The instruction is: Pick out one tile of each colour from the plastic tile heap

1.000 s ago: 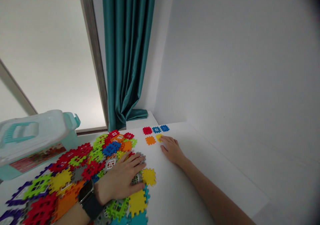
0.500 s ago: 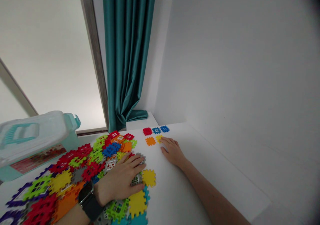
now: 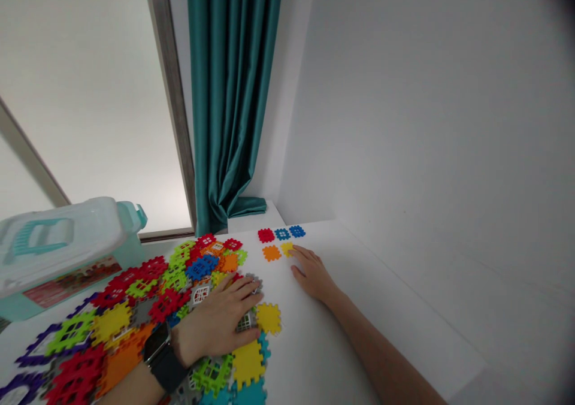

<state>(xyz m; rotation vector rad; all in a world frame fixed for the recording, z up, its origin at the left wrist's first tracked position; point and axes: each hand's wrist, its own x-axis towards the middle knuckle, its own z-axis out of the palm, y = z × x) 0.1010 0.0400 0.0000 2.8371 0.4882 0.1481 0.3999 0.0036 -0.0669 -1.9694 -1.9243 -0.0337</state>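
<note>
My left hand (image 3: 223,320), with a dark watch (image 3: 162,354) on its wrist, lies palm down and spread across a pile of notched plastic building tiles. A yellow tile (image 3: 268,319) rests just right of its fingers, and another yellow tile (image 3: 248,362) lies below the thumb. Farther out, my right hand (image 3: 314,275) reaches over the white table. Its fingertips touch a small yellow tile (image 3: 287,248) and partly cover it; the thumb stands apart. Beside that tile lies an orange one (image 3: 272,253). Behind are a red tile (image 3: 266,235) and two blue tiles (image 3: 297,231).
A lidded turquoise storage box (image 3: 76,255) stands at the left behind the pile. Red tiles (image 3: 78,376) and purple frame pieces (image 3: 38,352) spread along the left. A green curtain (image 3: 233,93) hangs at the back, and a pale wall (image 3: 426,153) borders the table's right side.
The view has shifted very slightly. Both hands keep nearly the same places, the left on the pile and the right at the small yellow tile.
</note>
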